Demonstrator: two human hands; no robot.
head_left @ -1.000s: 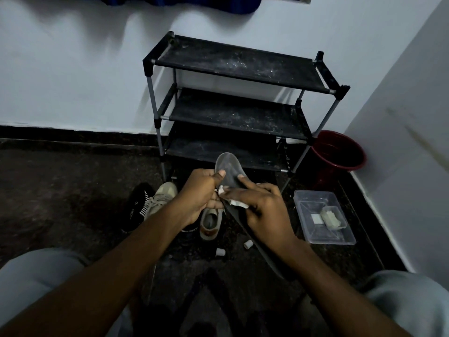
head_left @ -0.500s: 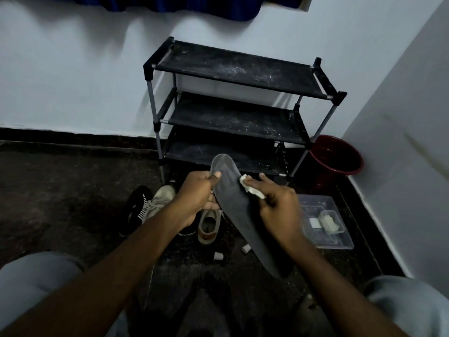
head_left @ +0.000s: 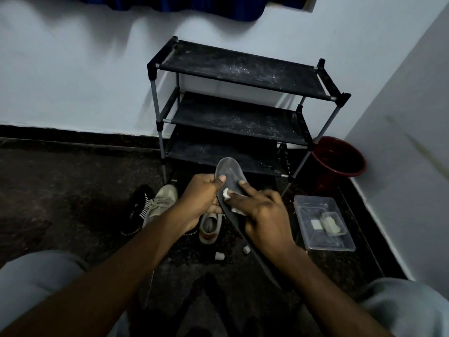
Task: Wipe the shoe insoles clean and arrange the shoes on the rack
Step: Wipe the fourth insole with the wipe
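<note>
Left grip pinching insole edge, rack behind

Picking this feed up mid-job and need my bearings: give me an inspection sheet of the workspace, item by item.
Surface: dark speckled floor.
Job's things: grey insole held up in front of the rack; white wipe on it; rack shelves dusty, no shoes on them; two beige shoes and a black shoe on the floor.
Clutter: small white bits on the floor; clear plastic tub holding white pieces.
Hands: left hand grips the insole; right hand presses the wipe onto it with its fingers.
Cables: nothing seen.
Surroundings: red bucket beside the rack; white walls.
</note>
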